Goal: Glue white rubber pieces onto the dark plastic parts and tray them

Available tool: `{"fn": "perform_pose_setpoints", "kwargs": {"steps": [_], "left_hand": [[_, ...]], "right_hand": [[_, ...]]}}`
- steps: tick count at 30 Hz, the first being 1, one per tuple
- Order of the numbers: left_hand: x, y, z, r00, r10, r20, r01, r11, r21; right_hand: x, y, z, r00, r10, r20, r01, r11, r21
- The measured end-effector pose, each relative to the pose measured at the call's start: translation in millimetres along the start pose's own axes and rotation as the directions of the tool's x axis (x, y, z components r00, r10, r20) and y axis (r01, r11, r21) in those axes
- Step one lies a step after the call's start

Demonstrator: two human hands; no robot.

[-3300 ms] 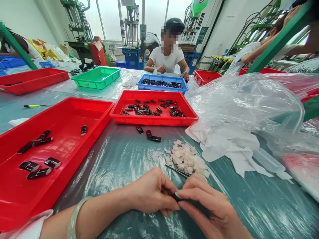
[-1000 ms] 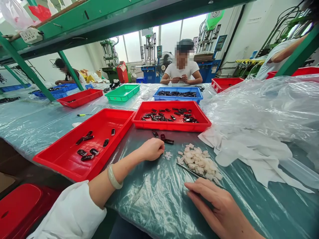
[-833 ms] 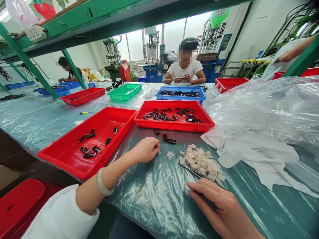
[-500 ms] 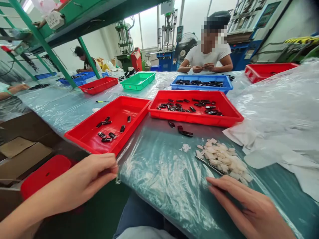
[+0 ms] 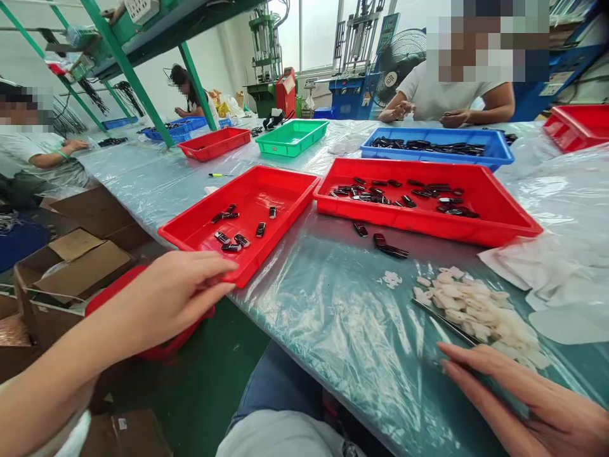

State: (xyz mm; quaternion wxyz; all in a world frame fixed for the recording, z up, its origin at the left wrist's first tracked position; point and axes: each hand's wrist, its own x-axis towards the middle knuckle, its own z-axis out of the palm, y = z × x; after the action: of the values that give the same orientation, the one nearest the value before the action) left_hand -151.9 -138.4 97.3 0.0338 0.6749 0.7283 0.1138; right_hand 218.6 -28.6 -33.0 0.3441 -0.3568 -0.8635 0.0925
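My left hand (image 5: 176, 304) is at the near corner of the left red tray (image 5: 285, 244), fingers closed, the fingertips at its rim; whether something small is pinched there is hidden. Several black glossy pieces (image 5: 261, 229) lie in that tray. On the right, my right hand (image 5: 514, 387) rests over the plastic-covered table with thumb and finger apart, holding nothing. Dark tweezers (image 5: 445, 322) lie just beyond its fingertips, beside a pile of whitish pieces (image 5: 469, 304). Small white bits (image 5: 391, 279) sit left of the pile. A few black pieces (image 5: 390, 246) are on the table.
A second red tray (image 5: 404, 216) holds many black pieces; behind it stand a blue tray (image 5: 499, 152) and a green tray (image 5: 291, 145). Crumpled plastic (image 5: 566, 254) covers the right side. Cardboard boxes (image 5: 85, 266) stand low at left. People sit across and at left.
The view has shifted, so the trays and the boxes show differently. My left hand has moved forward to the left red tray's near corner. My right hand stays near the tweezers.
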Motion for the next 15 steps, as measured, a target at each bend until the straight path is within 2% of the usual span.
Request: {"fn": "perform_pose_setpoints", "kwargs": {"steps": [2,5,7,10,15], "left_hand": [[26.8,28.8,7.0,0.979,0.184,0.092,-0.189,0.981,0.048],[70.3,69.5,24.4,0.936,0.313,0.163,-0.317,0.948,-0.001],[99.6,91.3,40.8,0.933,0.307,0.189,-0.305,0.952,-0.042],[141.3,113.9,69.5,0.948,0.276,0.159,-0.274,0.961,-0.037],[189.2,127.4,112.0,0.977,0.161,0.138,-0.165,0.986,0.017]], "right_hand": [[3.9,-1.1,-2.6,0.994,-0.104,0.035,0.106,0.992,-0.061],[12.0,-8.3,-6.7,0.989,-0.145,0.034,0.146,0.988,-0.050],[16.5,-14.4,-9.1,0.991,-0.133,0.020,0.133,0.991,-0.019],[19.9,-20.5,-11.1,0.996,-0.081,0.025,0.080,0.996,0.029],[20.4,-23.0,-12.7,0.999,-0.039,0.023,0.036,0.994,0.103]]}}
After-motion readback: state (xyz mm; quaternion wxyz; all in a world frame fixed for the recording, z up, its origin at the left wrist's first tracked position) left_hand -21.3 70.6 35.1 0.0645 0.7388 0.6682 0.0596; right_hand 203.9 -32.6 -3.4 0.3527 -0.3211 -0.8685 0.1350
